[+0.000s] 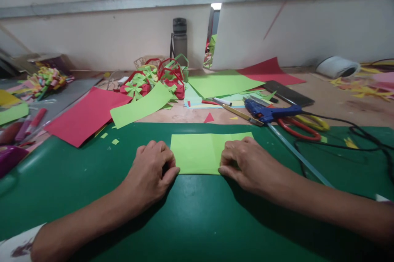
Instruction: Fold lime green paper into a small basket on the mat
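A light green sheet of paper [200,152], folded over, lies flat on the dark green cutting mat [197,212]. My left hand [152,169] has curled fingers pressed on the sheet's left edge near the lower corner. My right hand [243,161] has curled fingers pinching the sheet's right edge. Both hands rest on the mat with the paper between them.
A blue glue gun [269,112] with a black cord and red and yellow scissors [303,126] lie at the right. Red paper [88,114] and a green strip [141,106] lie left of centre. Red and green paper baskets [156,79] and a grey bottle [179,38] stand behind.
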The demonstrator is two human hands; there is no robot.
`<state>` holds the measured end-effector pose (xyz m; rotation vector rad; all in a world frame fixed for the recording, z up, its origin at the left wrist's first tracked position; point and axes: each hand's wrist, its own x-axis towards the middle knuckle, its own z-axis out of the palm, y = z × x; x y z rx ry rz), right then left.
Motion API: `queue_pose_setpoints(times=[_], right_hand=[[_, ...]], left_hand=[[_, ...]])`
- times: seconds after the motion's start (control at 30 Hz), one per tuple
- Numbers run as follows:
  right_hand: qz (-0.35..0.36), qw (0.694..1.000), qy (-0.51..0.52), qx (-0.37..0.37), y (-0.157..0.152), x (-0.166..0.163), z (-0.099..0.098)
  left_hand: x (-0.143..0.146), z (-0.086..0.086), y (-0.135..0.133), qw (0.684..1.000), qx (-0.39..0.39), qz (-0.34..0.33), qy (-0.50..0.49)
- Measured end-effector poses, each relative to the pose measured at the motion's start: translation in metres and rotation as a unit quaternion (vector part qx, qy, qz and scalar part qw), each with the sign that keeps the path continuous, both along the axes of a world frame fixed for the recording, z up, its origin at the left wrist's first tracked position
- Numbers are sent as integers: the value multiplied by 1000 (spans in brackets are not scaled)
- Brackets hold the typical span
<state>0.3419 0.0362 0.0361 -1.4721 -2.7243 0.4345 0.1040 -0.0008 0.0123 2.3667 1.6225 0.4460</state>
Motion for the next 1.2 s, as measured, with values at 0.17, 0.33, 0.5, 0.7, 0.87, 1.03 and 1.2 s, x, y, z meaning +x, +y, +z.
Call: queue_pose_setpoints(times=[0.17,0.33,0.5,0.7,0.87,1.03,1.2], right_hand=[[-6,999,26,-21,-1,0,4],[-22,999,26,-31,-3,-1,8],[-23,999,34,-23,-5,1,6],[-23,999,24,-31,-5,0,9],[-23,999,17,-24,-5,-1,9],[-23,999,26,-25,-4,0,7],[-17,999,43,-15,-4,3,3]], left_hand=[[-3,2,6,990,68,-76,99],[3,10,16,943,113,-225,217],[9,16,20,917,116,-296,242],[11,17,20,913,127,-303,240],[10,19,21,915,129,-308,228],[-5,18,15,925,116,-276,234],[-35,9,6,944,117,-231,202]])
